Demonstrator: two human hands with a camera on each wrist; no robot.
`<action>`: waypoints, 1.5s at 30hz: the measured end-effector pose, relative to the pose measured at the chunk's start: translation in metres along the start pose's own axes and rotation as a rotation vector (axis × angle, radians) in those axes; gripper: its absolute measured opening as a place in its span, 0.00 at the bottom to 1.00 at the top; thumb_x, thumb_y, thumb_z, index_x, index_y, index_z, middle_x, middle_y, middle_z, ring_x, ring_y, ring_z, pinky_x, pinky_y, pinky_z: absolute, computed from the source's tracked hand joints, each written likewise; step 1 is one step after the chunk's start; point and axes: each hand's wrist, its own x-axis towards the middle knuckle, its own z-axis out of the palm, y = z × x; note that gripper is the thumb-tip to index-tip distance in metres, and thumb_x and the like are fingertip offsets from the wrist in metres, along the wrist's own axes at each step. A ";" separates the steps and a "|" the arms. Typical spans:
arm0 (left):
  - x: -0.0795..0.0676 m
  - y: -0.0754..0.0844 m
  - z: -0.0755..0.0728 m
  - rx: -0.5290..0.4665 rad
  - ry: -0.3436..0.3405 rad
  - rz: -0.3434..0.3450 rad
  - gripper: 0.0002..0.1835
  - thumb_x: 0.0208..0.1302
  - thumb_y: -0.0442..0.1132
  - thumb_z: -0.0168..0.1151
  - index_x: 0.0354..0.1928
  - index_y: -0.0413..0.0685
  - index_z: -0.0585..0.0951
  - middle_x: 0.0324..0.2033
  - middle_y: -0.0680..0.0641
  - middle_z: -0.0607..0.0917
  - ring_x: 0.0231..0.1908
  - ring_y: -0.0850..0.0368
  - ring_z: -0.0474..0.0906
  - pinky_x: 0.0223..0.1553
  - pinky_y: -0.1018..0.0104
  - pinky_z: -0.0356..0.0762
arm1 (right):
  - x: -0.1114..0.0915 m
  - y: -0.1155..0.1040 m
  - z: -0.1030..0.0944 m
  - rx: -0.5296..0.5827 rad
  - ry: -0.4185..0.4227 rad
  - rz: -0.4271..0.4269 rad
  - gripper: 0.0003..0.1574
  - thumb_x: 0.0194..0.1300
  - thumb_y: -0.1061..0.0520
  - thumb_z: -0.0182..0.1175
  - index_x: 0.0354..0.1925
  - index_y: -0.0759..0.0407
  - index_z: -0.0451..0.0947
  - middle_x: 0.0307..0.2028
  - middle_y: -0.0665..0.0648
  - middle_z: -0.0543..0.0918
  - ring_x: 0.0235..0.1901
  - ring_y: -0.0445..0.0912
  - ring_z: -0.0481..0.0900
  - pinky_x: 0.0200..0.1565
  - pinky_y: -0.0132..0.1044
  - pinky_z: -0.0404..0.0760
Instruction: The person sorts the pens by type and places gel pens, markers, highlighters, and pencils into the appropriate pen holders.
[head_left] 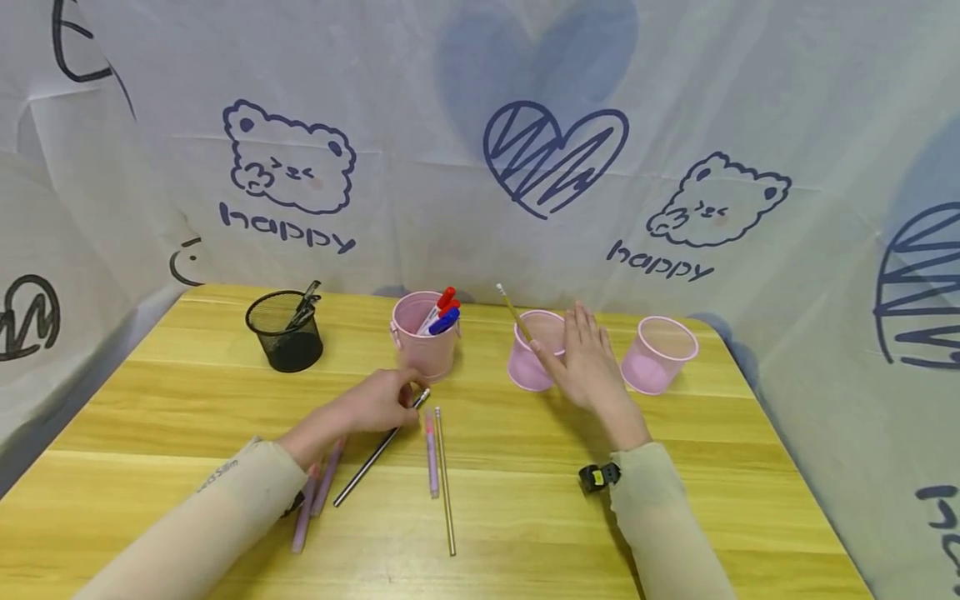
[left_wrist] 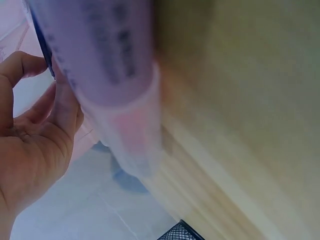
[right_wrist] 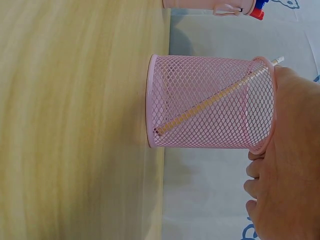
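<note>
From where I stand, the left hand pinches a dark pencil between thumb and fingertips, just below its eraser, in front of the pink bucket. The right hand lies with fingers straight and together at the rim of the mesh cup. That pencil looks light and stiff, its smooth round barrel perhaps a little slippery; a hold near the middle would probably balance better.
</note>
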 end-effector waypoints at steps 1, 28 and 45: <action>0.000 0.000 0.000 -0.011 -0.002 -0.008 0.23 0.53 0.29 0.69 0.54 0.37 0.80 0.28 0.51 0.82 0.29 0.59 0.76 0.33 0.65 0.78 | 0.000 0.000 0.000 -0.001 0.000 0.000 0.65 0.76 0.20 0.32 0.81 0.71 0.38 0.82 0.67 0.33 0.82 0.59 0.31 0.80 0.58 0.34; -0.012 0.039 -0.023 -0.287 0.111 0.038 0.26 0.63 0.28 0.62 0.65 0.39 0.76 0.40 0.44 0.82 0.34 0.55 0.80 0.26 0.63 0.86 | -0.001 -0.001 -0.001 0.004 0.008 -0.005 0.64 0.76 0.21 0.32 0.81 0.72 0.40 0.82 0.69 0.35 0.82 0.60 0.32 0.80 0.60 0.36; 0.002 0.097 -0.036 -0.490 0.258 0.219 0.27 0.68 0.25 0.60 0.69 0.41 0.73 0.45 0.39 0.81 0.39 0.48 0.83 0.29 0.57 0.89 | -0.001 0.002 0.001 0.000 0.020 -0.013 0.65 0.76 0.21 0.32 0.81 0.72 0.41 0.82 0.70 0.37 0.82 0.61 0.33 0.80 0.60 0.38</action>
